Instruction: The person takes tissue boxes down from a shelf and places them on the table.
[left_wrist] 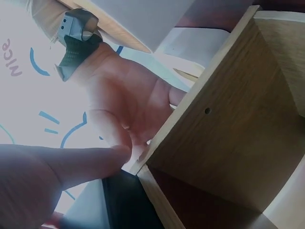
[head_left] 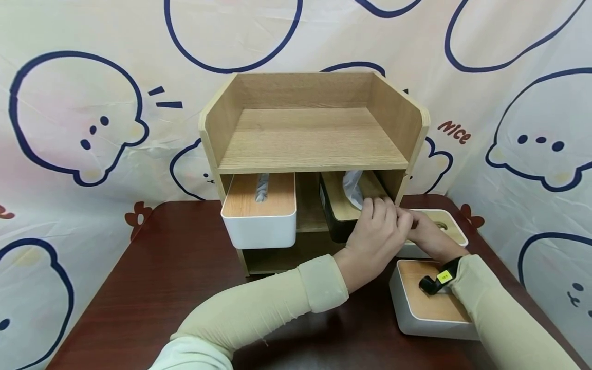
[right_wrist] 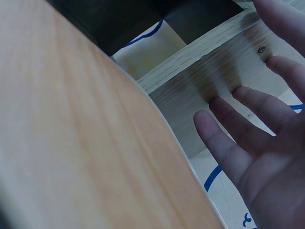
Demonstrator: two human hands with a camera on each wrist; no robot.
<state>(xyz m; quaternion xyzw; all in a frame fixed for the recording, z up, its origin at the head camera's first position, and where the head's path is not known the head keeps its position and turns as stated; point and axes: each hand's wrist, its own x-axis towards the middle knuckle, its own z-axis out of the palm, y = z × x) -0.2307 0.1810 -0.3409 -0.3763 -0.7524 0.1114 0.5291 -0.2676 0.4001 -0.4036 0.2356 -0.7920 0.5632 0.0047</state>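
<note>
We are watching two hands working at the right side of a wooden shelf unit (head_left: 305, 136). The black box (head_left: 339, 231) with a wooden lid is sitting at the right end of the middle level, its front sticking out, a white tissue (head_left: 353, 190) poking up through the lid. The left hand (head_left: 375, 234) is covering that box's front right corner. Its fingertips are hiding past the knuckles, so we are leaving its grip uncalled: pinching or only pushing, we cannot tell. The right hand (head_left: 427, 236) is holding nothing; its straight, spread fingers are touching the outside of the right side panel (right_wrist: 183, 126), so we are reading it as bracing the unit.

Step in hand, we are judging: fitting the black box into its place. The next move is probably calling for a straight push inward, the right hand steadying the panel against sliding.

A white box (head_left: 259, 231) is jutting from the left end of the same level. A rear box (head_left: 448, 221) and a nearer box (head_left: 423, 303) are resting on the tabletop (head_left: 152, 288) at the right, partly behind the right arm.
</note>
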